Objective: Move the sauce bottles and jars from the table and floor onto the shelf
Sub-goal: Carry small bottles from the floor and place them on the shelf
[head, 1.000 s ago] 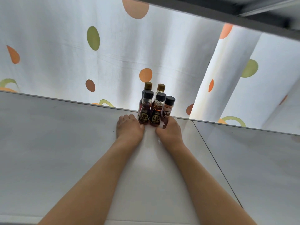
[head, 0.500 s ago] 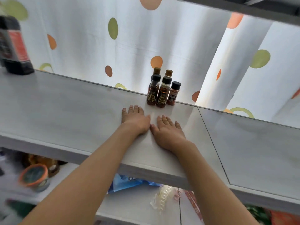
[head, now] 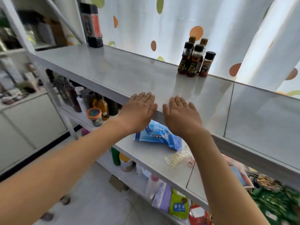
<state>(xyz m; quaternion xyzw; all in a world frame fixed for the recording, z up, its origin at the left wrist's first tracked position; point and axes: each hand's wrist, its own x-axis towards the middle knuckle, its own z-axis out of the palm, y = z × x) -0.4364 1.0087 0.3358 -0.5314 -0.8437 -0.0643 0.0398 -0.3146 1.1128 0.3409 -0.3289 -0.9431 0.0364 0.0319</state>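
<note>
A white curtain (head: 178,17) with orange, green and brown dots hung behind the shelving, daylight glowing through it. The grey top shelf (head: 113,69) ran from the left corner to the right edge, a seam splitting it into 2 panels. Pale cabinet doors (head: 29,127) stood at left, blurred. The floor (head: 100,197) below was light grey.

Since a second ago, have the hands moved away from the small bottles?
Yes. Both the left hand and right hand pulled back from the small bottles to the front edge of the top shelf, toward the person.
</note>
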